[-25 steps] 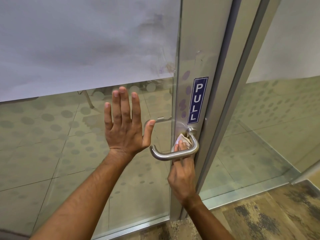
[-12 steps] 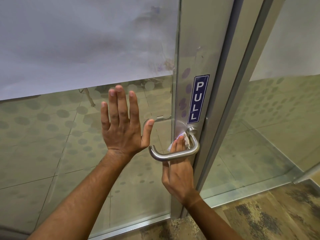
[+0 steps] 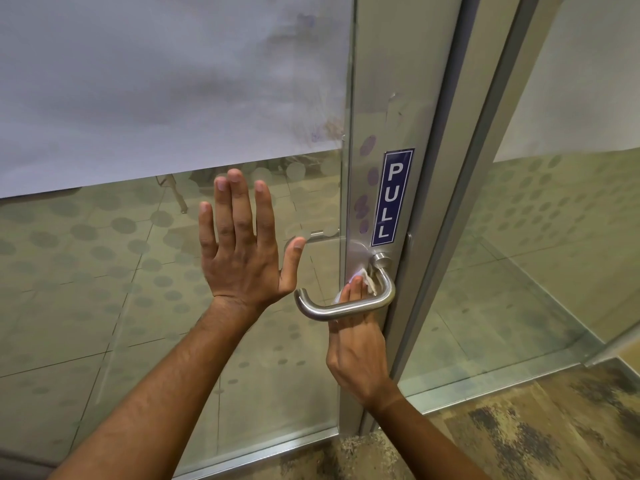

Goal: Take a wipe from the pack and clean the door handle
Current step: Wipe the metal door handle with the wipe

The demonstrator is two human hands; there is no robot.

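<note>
Soft, limp wipe [image 3: 366, 283], likely damp and light, pinched under right hand [image 3: 360, 355] fingertips behind the door handle [image 3: 346, 308], at 3 o'clock from the left hand [image 3: 242, 258]. Stiff, smooth steel lever, probably slippery; best wrapped around the bar. Left hand spread flat toward the glass [image 3: 138, 271], holding nothing. PULL sign [image 3: 391, 199] at 12 o'clock; frame close at 3.
</note>
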